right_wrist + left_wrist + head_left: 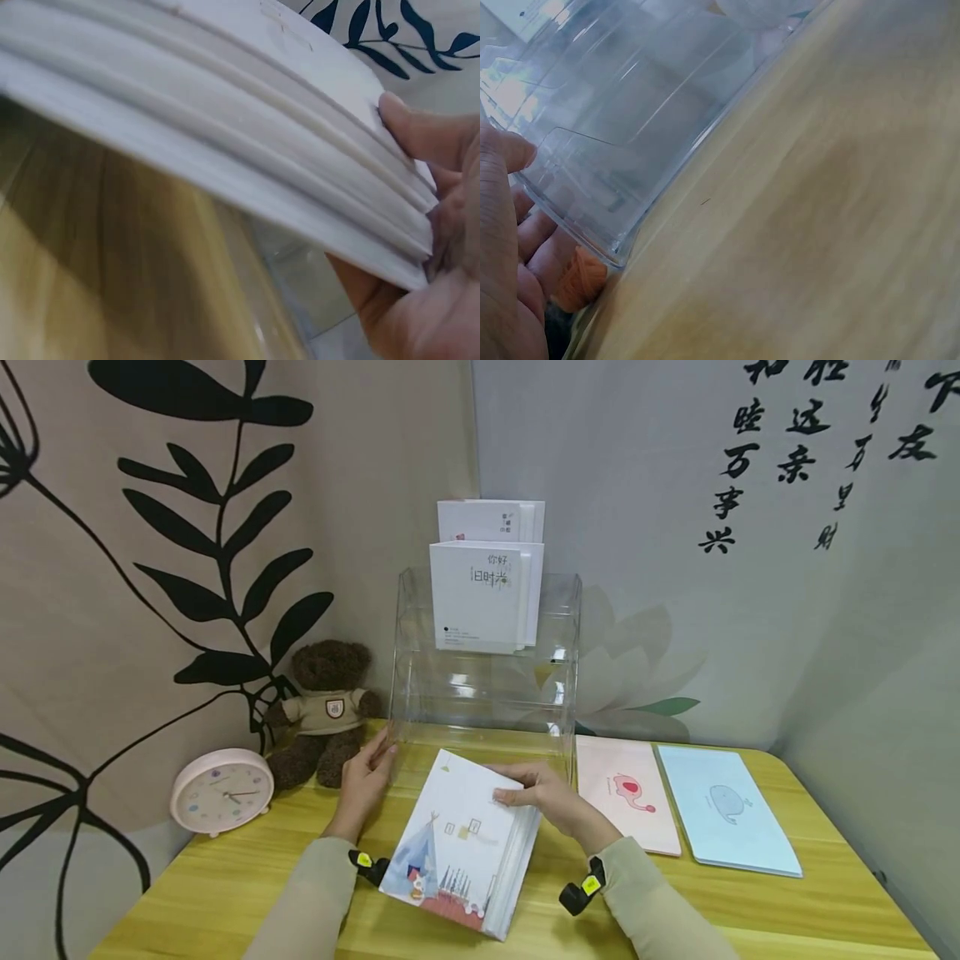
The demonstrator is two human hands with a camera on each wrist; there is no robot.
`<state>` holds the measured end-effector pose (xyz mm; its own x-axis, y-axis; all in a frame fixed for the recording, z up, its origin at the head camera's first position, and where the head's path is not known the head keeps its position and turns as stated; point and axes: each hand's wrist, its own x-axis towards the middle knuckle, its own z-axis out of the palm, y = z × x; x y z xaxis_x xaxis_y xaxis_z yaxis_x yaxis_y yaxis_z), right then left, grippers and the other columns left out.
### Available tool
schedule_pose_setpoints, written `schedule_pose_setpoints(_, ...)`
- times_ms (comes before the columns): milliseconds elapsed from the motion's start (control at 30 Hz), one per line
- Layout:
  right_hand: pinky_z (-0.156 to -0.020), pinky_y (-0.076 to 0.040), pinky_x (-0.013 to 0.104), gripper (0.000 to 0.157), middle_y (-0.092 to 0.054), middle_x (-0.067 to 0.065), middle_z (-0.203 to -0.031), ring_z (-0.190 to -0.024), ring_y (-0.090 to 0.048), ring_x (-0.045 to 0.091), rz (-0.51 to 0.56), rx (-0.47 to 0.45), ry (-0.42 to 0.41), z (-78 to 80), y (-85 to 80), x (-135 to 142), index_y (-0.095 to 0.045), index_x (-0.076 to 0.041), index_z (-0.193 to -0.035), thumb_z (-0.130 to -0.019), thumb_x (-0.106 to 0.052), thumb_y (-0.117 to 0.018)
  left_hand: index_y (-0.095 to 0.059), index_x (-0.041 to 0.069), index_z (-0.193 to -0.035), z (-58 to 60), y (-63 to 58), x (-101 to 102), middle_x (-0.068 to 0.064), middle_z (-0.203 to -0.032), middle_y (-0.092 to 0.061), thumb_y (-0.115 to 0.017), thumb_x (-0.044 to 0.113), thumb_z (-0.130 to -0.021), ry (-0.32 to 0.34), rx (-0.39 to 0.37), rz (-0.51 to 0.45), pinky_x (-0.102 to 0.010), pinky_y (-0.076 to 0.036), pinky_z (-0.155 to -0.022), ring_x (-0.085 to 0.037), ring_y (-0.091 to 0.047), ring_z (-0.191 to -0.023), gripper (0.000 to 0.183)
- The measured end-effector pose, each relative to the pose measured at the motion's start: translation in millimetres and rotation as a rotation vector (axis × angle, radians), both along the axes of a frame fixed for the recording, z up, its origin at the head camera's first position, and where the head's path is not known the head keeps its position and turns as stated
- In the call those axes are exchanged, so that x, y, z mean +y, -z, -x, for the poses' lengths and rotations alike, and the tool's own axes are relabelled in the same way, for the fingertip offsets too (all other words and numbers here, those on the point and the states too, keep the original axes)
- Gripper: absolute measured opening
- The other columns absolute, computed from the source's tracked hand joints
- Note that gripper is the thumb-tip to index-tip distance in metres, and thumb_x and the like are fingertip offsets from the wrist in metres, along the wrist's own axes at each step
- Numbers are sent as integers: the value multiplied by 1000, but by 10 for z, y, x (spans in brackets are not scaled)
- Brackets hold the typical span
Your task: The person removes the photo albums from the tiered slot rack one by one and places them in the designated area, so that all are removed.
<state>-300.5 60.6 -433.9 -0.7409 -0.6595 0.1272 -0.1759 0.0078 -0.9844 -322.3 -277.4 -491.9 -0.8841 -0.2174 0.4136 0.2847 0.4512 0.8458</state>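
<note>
My right hand (pixel 543 797) grips a stack of white notebooks (pixel 457 843) by its upper right corner, thumb on the top cover and fingers beneath. The stack tilts over the table; in the right wrist view the page edges of several notebooks (pixel 225 112) show. The top cover has a blue tent drawing. My left hand (pixel 365 781) is at the lower left side of a clear tiered display rack (pixel 487 693). In the left wrist view the thumb (pixel 519 152) lies on one side of the rack's side edge (pixel 562 214) and the fingers on the other.
More white notebooks (pixel 480 597) stand in the rack's upper tiers. A pink notebook (pixel 622 793) and a light blue notebook (pixel 727 810) lie at right. On the left are a teddy bear (pixel 327 714) and a pink clock (pixel 222 791). Walls stand close behind the table (pixel 832 910).
</note>
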Motion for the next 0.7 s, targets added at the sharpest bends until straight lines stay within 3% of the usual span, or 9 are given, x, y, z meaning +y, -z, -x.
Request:
schedule_pose_setpoints(167,-102,-47,39,47,-67,8,-131,-121,-60,22,-89,-33,19,49,161,-25,-65,-10,-136,-92,-20,-75,-55,27,-147,2,-2,4,-9,-133,-65,-65,28,-101,-3,-9,-5,-27,-57,-79,-26,-67,-112,46)
schedule_pose_setpoints(267,-109,-42,45,45,-66,3,-133,-128,-56,23,-167,0,14,90,282,-45,-67,-14,-135,-92,-25,-75,-55,31,-146,-3,-1,2,-7,-134,-65,-64,30,-101,-2,-26,-19,-23,-55,-72,-25,-67,-112,46)
schedule_pose_setpoints(367,-107,-45,46,41,-66,2,-132,-127,-58,25,-231,69,22,132,421,-61,-70,-17,-132,-92,-27,-75,-54,33,-146,0,2,-1,-6,-136,-63,-63,34,-102,5,-31,-19,-29,-56,-76,-23,-66,-114,46)
schedule_pose_setpoints(500,-96,-52,39,36,-70,1,-126,-117,-64,22,-271,177,58,158,558,-64,-73,-19,-127,-92,-30,-76,-53,32,-147,16,13,-2,-8,-137,-62,-62,40,-101,3,-20,3,-36,-56,-86,-23,-66,-116,47)
schedule_pose_setpoints(700,-88,-54,31,33,-73,-1,-117,-105,-68,16,-241,283,116,164,667,-89,-75,-20,-122,-91,-33,-77,-53,29,-148,5,21,-15,-8,-138,-62,-61,42,-101,0,-26,5,-26,-55,-75,-24,-66,-115,49)
